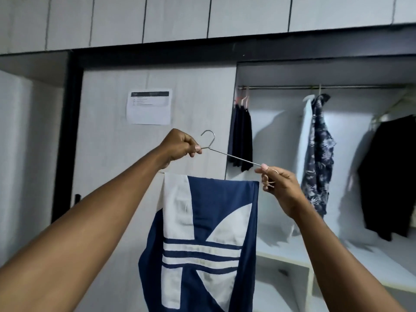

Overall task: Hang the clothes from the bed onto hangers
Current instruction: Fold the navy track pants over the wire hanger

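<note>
A thin metal wire hanger [234,156] is held up in front of a closed wardrobe door. A navy blue garment with a large white logo [202,239] is folded over its lower bar and hangs straight down. My left hand [180,147] grips the hanger just below its hook. My right hand [279,188] pinches the hanger's right end, fingers curled round the bend of the wire. The hanger's left corner is hidden behind my left wrist.
To the right, an open wardrobe bay has a rail [315,87] carrying dark garments [242,136], a white and a floral shirt [319,149], and a black garment [391,190]. A white shelf [337,251] lies below. A paper sheet [149,106] is stuck on the closed door.
</note>
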The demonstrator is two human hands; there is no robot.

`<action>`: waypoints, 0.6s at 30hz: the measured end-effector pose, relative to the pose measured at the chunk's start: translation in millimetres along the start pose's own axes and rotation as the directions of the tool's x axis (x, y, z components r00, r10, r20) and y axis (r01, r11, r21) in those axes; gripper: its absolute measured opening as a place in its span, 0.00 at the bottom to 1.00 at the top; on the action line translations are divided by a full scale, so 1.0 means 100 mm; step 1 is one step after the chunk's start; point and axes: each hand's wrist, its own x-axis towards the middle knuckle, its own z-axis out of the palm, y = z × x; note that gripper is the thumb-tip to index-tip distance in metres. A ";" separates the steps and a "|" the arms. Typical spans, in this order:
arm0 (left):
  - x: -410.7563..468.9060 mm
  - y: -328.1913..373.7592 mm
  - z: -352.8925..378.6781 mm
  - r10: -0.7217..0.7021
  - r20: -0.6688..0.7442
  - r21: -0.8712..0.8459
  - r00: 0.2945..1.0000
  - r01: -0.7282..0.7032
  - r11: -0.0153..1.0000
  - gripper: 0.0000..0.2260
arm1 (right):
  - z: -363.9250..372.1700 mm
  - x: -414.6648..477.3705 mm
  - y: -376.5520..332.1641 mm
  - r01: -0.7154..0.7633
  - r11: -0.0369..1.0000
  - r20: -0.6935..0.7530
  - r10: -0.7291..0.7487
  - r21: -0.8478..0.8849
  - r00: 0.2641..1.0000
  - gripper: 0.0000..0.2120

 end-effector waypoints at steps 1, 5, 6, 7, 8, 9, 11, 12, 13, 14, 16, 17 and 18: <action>0.10 0.04 0.18 0.030 0.015 -0.010 0.999 -0.030 1.000 0.06 | -0.18 0.04 -0.05 0.022 0.999 -0.016 -0.022 -0.028 1.000 0.21; 0.47 0.18 0.85 0.134 0.021 -0.043 0.991 -0.133 0.990 0.06 | -0.72 0.18 -0.12 0.050 0.993 -0.035 -0.054 -0.111 0.998 0.16; 0.60 0.22 1.05 0.155 0.019 -0.059 0.988 -0.153 0.986 0.07 | -0.89 0.23 -0.15 0.053 0.992 -0.033 -0.057 -0.113 0.998 0.15; 0.70 0.24 1.22 0.167 0.011 -0.079 0.986 -0.166 0.983 0.08 | -1.01 0.27 -0.18 0.052 0.992 -0.028 -0.056 -0.115 0.998 0.15; 0.79 0.27 1.37 0.172 0.000 -0.089 0.985 -0.171 0.981 0.08 | -1.14 0.31 -0.21 0.046 0.993 -0.031 -0.049 -0.106 0.998 0.15; 0.93 0.31 1.58 0.181 -0.008 -0.103 0.984 -0.180 0.978 0.08 | -1.31 0.36 -0.26 0.046 0.993 -0.039 -0.050 -0.105 0.998 0.15; 1.14 0.40 1.91 0.212 -0.007 -0.122 0.977 -0.212 0.970 0.07 | -1.60 0.43 -0.34 0.041 0.993 -0.070 -0.049 -0.113 0.996 0.15; 1.24 0.45 2.06 0.229 -0.002 -0.134 0.974 -0.227 0.965 0.06 | -1.74 0.46 -0.38 0.046 0.991 -0.085 -0.056 -0.125 0.995 0.15; 1.33 0.51 2.19 0.254 -0.004 -0.140 0.967 -0.252 0.957 0.05 | -1.86 0.50 -0.43 0.045 0.990 -0.101 -0.059 -0.132 0.993 0.14; 1.45 0.60 2.40 0.280 -0.007 -0.144 0.960 -0.278 0.950 0.04 | -2.06 0.53 -0.48 0.057 0.988 -0.118 -0.074 -0.146 0.990 0.14; 1.66 0.77 2.76 0.324 -0.011 -0.125 0.946 -0.322 0.938 0.04 | -2.40 0.59 -0.56 0.084 0.983 -0.137 -0.107 -0.164 0.985 0.13; 1.76 0.85 2.92 0.339 -0.009 -0.114 0.941 -0.338 0.934 0.04 | -2.54 0.62 -0.61 0.100 0.980 -0.143 -0.126 -0.174 0.982 0.13; 1.85 0.94 3.08 0.357 -0.006 -0.103 0.934 -0.356 0.929 0.05 | -2.69 0.64 -0.65 0.109 0.978 -0.156 -0.137 -0.178 0.978 0.13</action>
